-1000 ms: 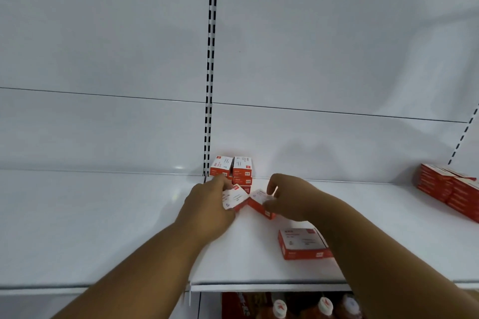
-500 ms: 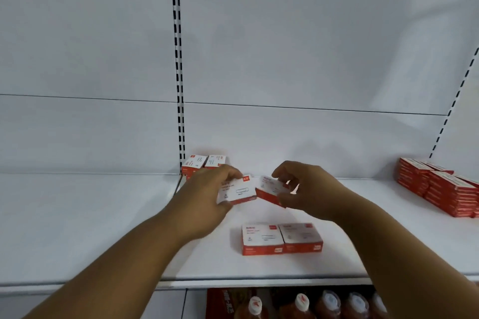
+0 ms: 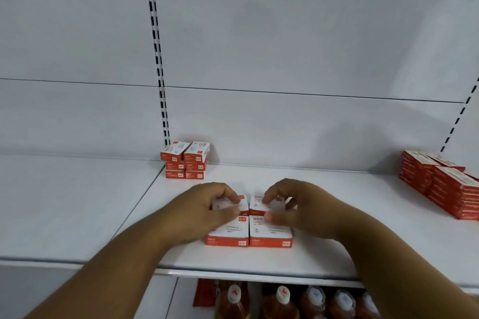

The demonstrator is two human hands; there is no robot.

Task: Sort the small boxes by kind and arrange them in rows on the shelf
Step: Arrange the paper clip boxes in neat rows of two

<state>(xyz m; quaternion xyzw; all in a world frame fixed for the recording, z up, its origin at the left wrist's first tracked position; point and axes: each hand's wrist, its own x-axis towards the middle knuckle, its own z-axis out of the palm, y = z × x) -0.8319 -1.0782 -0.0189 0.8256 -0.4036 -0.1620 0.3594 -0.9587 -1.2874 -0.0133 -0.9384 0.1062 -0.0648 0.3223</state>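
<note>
On the shelf point(image 3: 337, 215), the step in hand appeared to be setting two small boxes down behind the front pair point(image 3: 248, 234); next, both needed squaring against that pair before release. The left hand point(image 3: 204, 211) pinched the left box point(image 3: 228, 204), the right hand point(image 3: 295, 208) the right box point(image 3: 261, 203), fingers curled. A stacked group point(image 3: 185, 160) stood further behind the pair.

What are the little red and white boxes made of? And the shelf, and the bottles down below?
The little boxes look like thin printed cardboard: sharp folded edges, matte white tops, red sides. The shelf seems painted metal, smooth and white with a thin front lip. The bottles are probably plastic, see-through with reddish liquid and white caps, though glass is possible.
</note>
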